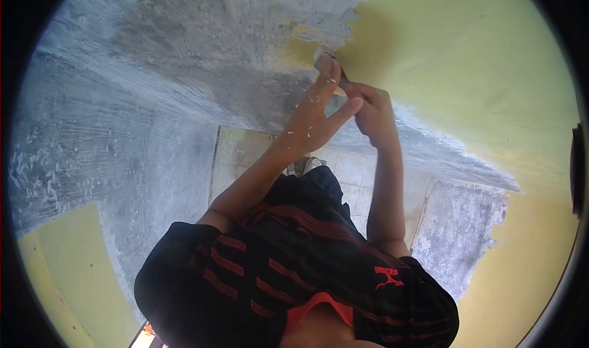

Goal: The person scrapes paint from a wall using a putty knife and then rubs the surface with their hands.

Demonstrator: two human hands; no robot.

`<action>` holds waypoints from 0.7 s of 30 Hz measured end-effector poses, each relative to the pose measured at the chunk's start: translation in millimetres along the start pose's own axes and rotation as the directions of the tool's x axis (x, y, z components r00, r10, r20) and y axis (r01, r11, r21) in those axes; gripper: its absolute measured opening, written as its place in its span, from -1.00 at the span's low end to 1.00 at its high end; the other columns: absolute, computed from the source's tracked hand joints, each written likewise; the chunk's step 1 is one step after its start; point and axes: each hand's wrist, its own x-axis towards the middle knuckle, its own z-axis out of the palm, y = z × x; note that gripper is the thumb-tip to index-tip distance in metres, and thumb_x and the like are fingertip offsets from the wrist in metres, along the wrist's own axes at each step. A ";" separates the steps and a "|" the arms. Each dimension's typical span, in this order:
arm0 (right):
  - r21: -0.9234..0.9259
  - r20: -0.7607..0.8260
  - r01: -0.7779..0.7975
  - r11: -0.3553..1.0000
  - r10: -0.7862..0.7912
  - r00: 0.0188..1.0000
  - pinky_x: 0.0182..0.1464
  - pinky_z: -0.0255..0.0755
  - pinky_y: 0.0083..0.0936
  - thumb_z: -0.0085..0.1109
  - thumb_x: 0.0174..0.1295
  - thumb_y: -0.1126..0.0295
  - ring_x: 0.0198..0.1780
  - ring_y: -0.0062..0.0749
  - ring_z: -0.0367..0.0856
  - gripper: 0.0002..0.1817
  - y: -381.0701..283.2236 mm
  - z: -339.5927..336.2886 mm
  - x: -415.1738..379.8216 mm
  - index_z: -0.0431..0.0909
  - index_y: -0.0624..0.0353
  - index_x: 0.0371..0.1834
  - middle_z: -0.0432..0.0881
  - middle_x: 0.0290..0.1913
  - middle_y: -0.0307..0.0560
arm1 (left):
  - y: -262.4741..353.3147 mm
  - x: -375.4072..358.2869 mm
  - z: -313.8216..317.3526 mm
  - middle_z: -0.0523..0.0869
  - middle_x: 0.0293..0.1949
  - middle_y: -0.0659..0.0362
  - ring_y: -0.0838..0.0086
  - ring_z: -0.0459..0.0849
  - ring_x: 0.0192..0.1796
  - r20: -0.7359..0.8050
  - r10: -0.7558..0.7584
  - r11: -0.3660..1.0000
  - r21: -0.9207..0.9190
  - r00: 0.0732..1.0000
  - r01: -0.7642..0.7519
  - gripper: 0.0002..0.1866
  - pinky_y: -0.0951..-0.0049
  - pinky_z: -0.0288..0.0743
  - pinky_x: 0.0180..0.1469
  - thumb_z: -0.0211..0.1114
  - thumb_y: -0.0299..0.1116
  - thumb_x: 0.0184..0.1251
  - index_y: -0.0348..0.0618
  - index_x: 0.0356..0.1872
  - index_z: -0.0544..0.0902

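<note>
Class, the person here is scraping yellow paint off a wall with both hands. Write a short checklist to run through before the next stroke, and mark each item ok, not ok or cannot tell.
1. Both hands on the tool: left hand presses near the blade, right hand grips behind it. Ok.
2. Scraper blade at the edge of the yellow paint. Ok.
3. Blade sharp and undamaged: mostly hidden by fingers. Cannot tell.
4. Hand protection: both hands bare, flecked with paint chips. Not ok.
5. Floor below free of clutter: largely hidden by the body. Cannot tell.
</note>
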 end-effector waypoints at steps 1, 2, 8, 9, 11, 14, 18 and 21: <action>-0.022 -0.009 0.066 0.998 -0.066 0.998 -0.46 0.19 -0.59 0.22 0.58 0.31 -0.50 -0.73 0.34 -0.68 2.6 5.3 4.6 0.68 0.26 -0.36 0.47 -0.55 -0.38 | -1.4 -1.2 -2.1 -0.04 0.75 -0.43 -0.13 -0.10 0.82 0.004 0.002 1.000 -0.002 1.000 -0.002 0.00 0.05 -0.12 0.78 0.23 0.12 0.68 -0.50 0.73 0.03; -0.047 -0.014 0.134 0.990 -0.135 0.991 -0.46 0.18 -0.59 0.21 0.58 0.31 -0.51 -0.73 0.34 -0.67 3.0 5.6 8.1 0.67 0.25 -0.38 0.47 -0.56 -0.36 | -4.6 -1.3 -7.0 -0.04 0.75 -0.43 -0.13 -0.10 0.82 -0.016 -0.011 1.000 -0.023 1.000 0.011 0.00 0.05 -0.12 0.78 0.25 0.11 0.68 -0.50 0.73 0.03; -0.122 -0.002 -0.262 0.957 0.264 0.965 -0.40 0.23 -0.51 0.24 0.56 0.32 -0.44 -0.69 0.33 -0.71 -26.6 -13.7 -5.9 0.67 0.32 -0.30 0.45 -0.53 -0.34 | -1.9 -0.3 -1.8 -0.05 0.75 -0.42 -0.15 -0.09 0.81 0.022 0.002 1.000 -0.025 1.000 -0.002 0.01 0.04 -0.07 0.77 0.26 0.11 0.67 -0.49 0.73 0.01; -0.088 0.019 -0.201 0.976 0.203 0.979 -0.43 0.21 -0.53 0.23 0.57 0.30 -0.47 -0.70 0.34 -0.69 -24.1 -4.3 -4.3 0.68 0.31 -0.31 0.45 -0.54 -0.35 | 1.2 0.4 -1.7 -0.06 0.75 -0.42 -0.14 -0.09 0.82 -0.021 0.024 0.999 -0.032 1.000 -0.025 0.02 0.04 -0.06 0.77 0.25 0.13 0.67 -0.49 0.73 0.01; -0.017 0.053 -0.077 0.997 0.078 0.996 -0.48 0.17 -0.56 0.23 0.58 0.28 -0.52 -0.72 0.34 -0.67 -17.0 5.5 -0.8 0.70 0.28 -0.34 0.47 -0.57 -0.35 | 1.1 0.7 -10.1 -0.06 0.75 -0.41 -0.13 -0.10 0.82 -0.010 -0.012 0.999 -0.033 1.000 0.012 0.02 0.05 -0.06 0.77 0.24 0.14 0.67 -0.49 0.73 0.02; -0.146 0.050 -0.090 0.985 0.098 0.994 -0.45 0.20 -0.56 0.23 0.58 0.28 -0.49 -0.71 0.36 -0.68 -5.0 -24.4 -2.4 0.69 0.31 -0.31 0.48 -0.55 -0.34 | -1.6 0.1 -7.7 -0.06 0.75 -0.41 -0.11 -0.09 0.82 0.053 -0.073 0.997 -0.011 0.996 0.074 0.03 0.07 -0.06 0.77 0.23 0.17 0.66 -0.49 0.73 0.02; -0.045 -0.004 -0.067 0.997 0.066 0.998 -0.53 0.12 -0.61 0.21 0.60 0.27 -0.57 -0.76 0.28 -0.68 -15.2 -0.3 2.0 0.72 0.27 -0.28 0.45 -0.57 -0.39 | -8.7 2.0 -9.8 -0.04 0.75 -0.42 -0.11 -0.08 0.81 -0.002 -0.045 0.999 0.019 0.999 0.045 0.04 0.09 -0.04 0.77 0.21 0.20 0.66 -0.50 0.72 0.03; 0.009 0.042 -0.152 0.988 0.151 0.988 -0.53 0.13 -0.61 0.22 0.60 0.27 -0.57 -0.76 0.28 -0.70 -2.7 -10.8 -4.8 0.76 0.27 -0.23 0.46 -0.56 -0.38 | -2.4 0.6 -8.1 -0.03 0.74 -0.42 -0.12 -0.07 0.81 0.047 -0.076 0.997 -0.023 0.996 0.077 0.04 0.09 -0.03 0.77 0.20 0.21 0.67 -0.52 0.72 0.04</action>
